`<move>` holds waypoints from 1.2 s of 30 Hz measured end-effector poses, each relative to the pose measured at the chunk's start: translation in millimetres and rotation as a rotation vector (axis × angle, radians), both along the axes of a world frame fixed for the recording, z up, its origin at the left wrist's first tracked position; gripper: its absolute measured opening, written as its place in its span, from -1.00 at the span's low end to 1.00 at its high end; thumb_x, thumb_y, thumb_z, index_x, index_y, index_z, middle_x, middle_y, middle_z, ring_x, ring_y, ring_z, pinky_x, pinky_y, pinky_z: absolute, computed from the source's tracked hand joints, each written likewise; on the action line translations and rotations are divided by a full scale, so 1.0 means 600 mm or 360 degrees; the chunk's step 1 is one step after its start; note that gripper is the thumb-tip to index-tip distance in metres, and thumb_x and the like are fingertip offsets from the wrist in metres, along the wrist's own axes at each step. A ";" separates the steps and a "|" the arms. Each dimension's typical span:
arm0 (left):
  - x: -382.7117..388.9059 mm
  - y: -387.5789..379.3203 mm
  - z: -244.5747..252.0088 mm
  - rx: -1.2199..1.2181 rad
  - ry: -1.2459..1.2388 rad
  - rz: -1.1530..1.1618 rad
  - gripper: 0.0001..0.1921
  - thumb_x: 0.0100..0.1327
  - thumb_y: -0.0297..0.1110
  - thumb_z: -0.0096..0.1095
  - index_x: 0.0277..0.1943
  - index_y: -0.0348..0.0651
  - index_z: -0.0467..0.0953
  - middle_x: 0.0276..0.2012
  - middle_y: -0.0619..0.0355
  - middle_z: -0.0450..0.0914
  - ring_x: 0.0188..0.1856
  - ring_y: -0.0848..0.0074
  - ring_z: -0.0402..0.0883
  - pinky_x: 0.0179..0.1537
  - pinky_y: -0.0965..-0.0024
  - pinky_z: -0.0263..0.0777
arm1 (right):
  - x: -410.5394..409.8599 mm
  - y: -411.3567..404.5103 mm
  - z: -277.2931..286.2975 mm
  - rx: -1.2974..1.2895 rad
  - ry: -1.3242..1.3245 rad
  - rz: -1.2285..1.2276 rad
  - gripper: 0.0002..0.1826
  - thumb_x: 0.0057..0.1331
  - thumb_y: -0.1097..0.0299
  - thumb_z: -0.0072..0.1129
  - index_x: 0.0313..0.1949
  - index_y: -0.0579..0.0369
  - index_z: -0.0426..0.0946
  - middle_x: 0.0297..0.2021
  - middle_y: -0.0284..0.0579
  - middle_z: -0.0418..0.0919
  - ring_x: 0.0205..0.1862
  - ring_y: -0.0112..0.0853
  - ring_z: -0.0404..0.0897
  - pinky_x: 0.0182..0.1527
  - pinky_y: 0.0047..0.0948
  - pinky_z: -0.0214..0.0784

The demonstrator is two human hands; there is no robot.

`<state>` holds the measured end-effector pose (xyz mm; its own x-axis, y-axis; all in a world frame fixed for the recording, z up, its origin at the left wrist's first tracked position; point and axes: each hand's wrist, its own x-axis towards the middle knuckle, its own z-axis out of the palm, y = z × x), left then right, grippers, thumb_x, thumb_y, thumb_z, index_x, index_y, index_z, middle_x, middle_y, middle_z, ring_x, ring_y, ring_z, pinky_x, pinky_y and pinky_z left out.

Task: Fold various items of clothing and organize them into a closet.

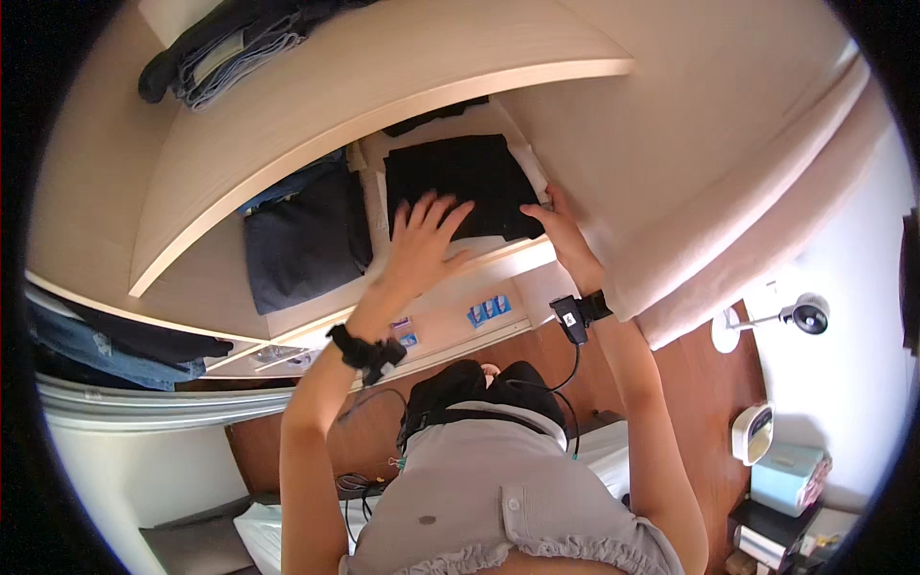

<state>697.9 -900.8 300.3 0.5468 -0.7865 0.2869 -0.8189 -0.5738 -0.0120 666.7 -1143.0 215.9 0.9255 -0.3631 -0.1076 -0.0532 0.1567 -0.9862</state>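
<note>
A folded black garment (460, 172) lies on a wardrobe shelf, with a white layer showing past its edges. Over its front left part my left hand (424, 248) is spread, fingers apart and slightly blurred; whether the palm presses the cloth is hard to tell. At the right edge of the same garment, my right hand (568, 233) has its thumb on top and its fingers down the side, gripping that edge. To the left sits a folded dark grey garment (305, 244), nearest to my left hand.
An upper shelf board (402, 108) overhangs the garments and carries folded dark jeans (237, 57). The wardrobe's side panel (575, 136) and a pale pink curtain (747, 215) border the right. Blue packets (489, 311) lie below. Cables (575, 374) hang from my wrist devices.
</note>
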 end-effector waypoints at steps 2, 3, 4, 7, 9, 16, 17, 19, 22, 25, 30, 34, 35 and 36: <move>0.028 -0.013 0.001 0.0099 -0.0032 -0.0040 -0.18 0.01 0.08 0.27 0.33 0.20 0.08 0.33 -0.01 0.07 0.33 0.13 0.07 0.18 -0.28 -0.02 | -0.027 0.001 0.012 -0.0230 -0.0067 -0.0057 -0.14 0.04 0.26 0.25 0.28 0.26 0.05 0.19 0.14 0.23 0.14 -0.24 0.32 0.14 -0.37 0.15; 0.044 -0.020 -0.002 0.0134 -0.0100 -0.0088 -0.09 -0.09 0.14 0.32 0.35 0.33 0.05 0.38 0.02 -0.06 0.38 0.09 -0.05 0.17 -0.42 -0.15 | -0.047 0.006 0.017 -0.0202 0.0042 -0.0108 -0.14 0.04 0.26 0.25 0.28 0.26 0.05 0.19 0.14 0.23 0.14 -0.24 0.32 0.14 -0.37 0.15; 0.062 -0.026 -0.005 0.0198 -0.0066 -0.0085 -0.09 -0.09 0.14 0.32 0.35 0.33 0.05 0.38 0.02 -0.06 0.38 0.09 -0.05 0.17 -0.42 -0.15 | -0.068 0.009 0.022 -0.0171 -0.0007 -0.0099 -0.17 0.09 0.26 0.22 0.29 0.23 0.02 0.21 0.10 0.19 0.11 -0.28 0.34 0.14 -0.40 0.15; 0.111 -0.048 -0.023 0.0343 0.0023 -0.0087 -0.01 -0.14 0.27 0.29 0.36 0.55 -0.12 0.41 -0.02 -0.23 0.40 -0.03 -0.17 0.12 -0.52 -0.23 | -0.132 0.007 0.018 -0.0184 0.0009 -0.0125 -0.27 0.18 0.30 0.16 0.28 0.19 0.06 0.18 0.03 0.24 0.05 -0.32 0.41 0.08 -0.42 0.22; 0.134 -0.066 -0.038 0.0361 0.0353 0.0082 0.02 -0.16 0.35 0.25 0.36 0.60 -0.20 0.41 -0.09 -0.30 0.39 -0.13 -0.24 0.10 -0.56 -0.22 | -0.188 -0.010 0.006 -0.0228 0.0076 -0.0157 -0.35 0.21 0.33 0.13 0.25 0.19 0.13 0.13 0.02 0.32 0.02 -0.31 0.45 0.02 -0.42 0.28; 0.216 -0.106 -0.051 0.0295 0.0506 0.0228 0.00 -0.12 0.38 0.21 0.34 0.67 -0.26 0.40 -0.13 -0.36 0.38 -0.21 -0.28 0.07 -0.60 -0.25 | -0.377 -0.001 -0.027 0.0287 0.0183 -0.0224 -0.52 0.34 0.31 -0.06 0.22 0.16 0.20 0.06 -0.09 0.42 -0.07 -0.42 0.53 -0.05 -0.51 0.34; 0.226 -0.109 -0.049 0.0295 0.0548 0.0231 0.00 -0.12 0.38 0.20 0.34 0.66 -0.27 0.41 -0.12 -0.38 0.38 -0.21 -0.29 0.07 -0.60 -0.25 | -0.399 0.011 -0.024 0.0264 0.0135 -0.0275 -0.55 0.36 0.28 -0.11 0.20 0.18 0.23 0.05 -0.11 0.44 -0.10 -0.45 0.54 -0.04 -0.52 0.33; 0.245 -0.112 -0.047 0.0346 0.0552 0.0193 0.01 -0.11 0.38 0.21 0.34 0.66 -0.28 0.41 -0.11 -0.40 0.38 -0.21 -0.30 0.07 -0.60 -0.27 | -0.429 0.043 -0.023 0.0387 0.0217 -0.0487 -0.54 0.36 0.29 -0.12 0.21 0.18 0.22 0.02 -0.11 0.47 -0.10 -0.45 0.55 -0.04 -0.52 0.34; 0.273 -0.110 -0.056 0.0311 0.0580 0.0181 0.03 -0.12 0.36 0.24 0.35 0.64 -0.30 0.41 -0.11 -0.41 0.39 -0.19 -0.33 0.09 -0.58 -0.32 | -0.472 0.096 -0.030 0.0714 0.0169 -0.0706 -0.54 0.35 0.28 -0.12 0.21 0.14 0.23 0.02 -0.07 0.48 -0.10 -0.39 0.55 -0.05 -0.49 0.37; 0.307 -0.102 -0.077 0.0204 0.0495 0.0054 0.03 -0.09 0.33 0.24 0.37 0.55 -0.28 0.40 -0.16 -0.37 0.38 -0.21 -0.32 0.12 -0.54 -0.29 | -0.513 0.160 -0.049 0.1028 0.0003 -0.0987 -0.55 0.35 0.27 -0.12 0.20 0.11 0.25 0.02 -0.08 0.48 -0.10 -0.38 0.54 -0.04 -0.46 0.38; 0.371 -0.120 -0.103 0.0262 0.0162 -0.0412 -0.05 0.04 0.20 0.22 0.40 0.14 -0.12 0.37 -0.20 -0.08 0.34 -0.21 -0.12 0.31 -0.08 -0.17 | -0.593 0.302 -0.107 0.1195 -0.0259 -0.1467 -0.59 0.33 0.29 -0.12 0.15 0.09 0.28 0.01 -0.10 0.50 -0.08 -0.37 0.51 0.00 -0.43 0.34; 0.388 -0.155 -0.105 0.0489 0.0045 -0.0021 -0.04 0.05 0.27 0.16 0.41 0.10 -0.14 0.37 -0.21 -0.10 0.31 -0.25 -0.05 0.30 -0.07 -0.13 | -0.672 0.457 -0.160 0.1314 -0.0176 -0.1986 -0.60 0.32 0.25 -0.11 0.12 0.09 0.31 -0.04 -0.12 0.52 -0.12 -0.38 0.52 -0.04 -0.43 0.36; 0.381 -0.162 -0.102 0.0532 0.0007 0.0049 -0.04 0.06 0.29 0.14 0.41 0.09 -0.15 0.37 -0.21 -0.10 0.31 -0.26 -0.03 0.30 -0.07 -0.12 | -0.695 0.502 -0.175 0.1330 -0.0220 -0.2099 -0.60 0.32 0.25 -0.14 0.12 0.10 0.30 -0.05 -0.11 0.53 -0.13 -0.36 0.52 -0.04 -0.42 0.36; 0.365 -0.174 -0.101 0.0388 -0.0133 -0.0052 -0.12 0.12 0.23 0.12 0.38 0.02 -0.06 0.33 -0.21 0.00 0.28 -0.17 0.08 0.26 -0.02 -0.01 | -0.720 0.551 -0.191 0.1355 -0.0216 -0.2230 -0.60 0.32 0.25 -0.14 0.12 0.10 0.30 -0.05 -0.11 0.53 -0.13 -0.36 0.52 -0.04 -0.42 0.36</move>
<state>916.9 -1005.1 239.9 0.5022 -0.8550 0.1297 -0.8274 -0.5187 -0.2153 234.9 -812.3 101.5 -0.0346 -0.7568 -0.6527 0.6626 0.4715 -0.5819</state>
